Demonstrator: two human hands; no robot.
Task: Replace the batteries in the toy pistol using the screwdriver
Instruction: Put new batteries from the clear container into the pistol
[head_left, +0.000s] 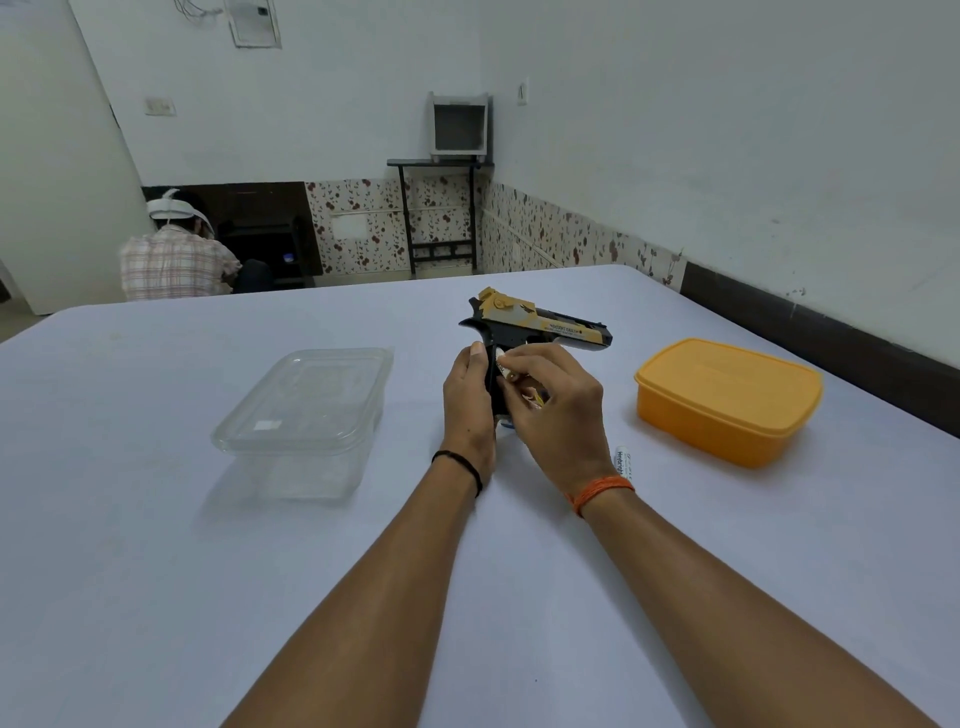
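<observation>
Head view, right grip: the right hand (553, 405) pinches a small white cylindrical battery (502, 365) between thumb and forefinger, its far end against the black grip of the pistol
Left grip: the left hand (467, 400) is wrapped round the handle of the black and tan camouflage-painted plastic toy pistol (535, 325), thumb up along the handle's near side
Pistol: held upright above the middle of the table, barrel pointing right, handle down between both hands
Wrists: a thin black band (462, 466) on the left, an orange thread band (602, 492) on the right
Near the right wrist: a second white battery with dark lettering (622, 457) lies on the cloth, partly hidden by the hand
Left of the hands: a clear rectangular plastic box with its lid on (301, 415), well apart from the pistol
Right of the hands: an orange lidded plastic box (727, 400), also apart
Surface: a pale lilac tablecloth (208, 597) covers the table
Background: a person in a checked shirt (174, 260) sits facing away at the far wall
</observation>
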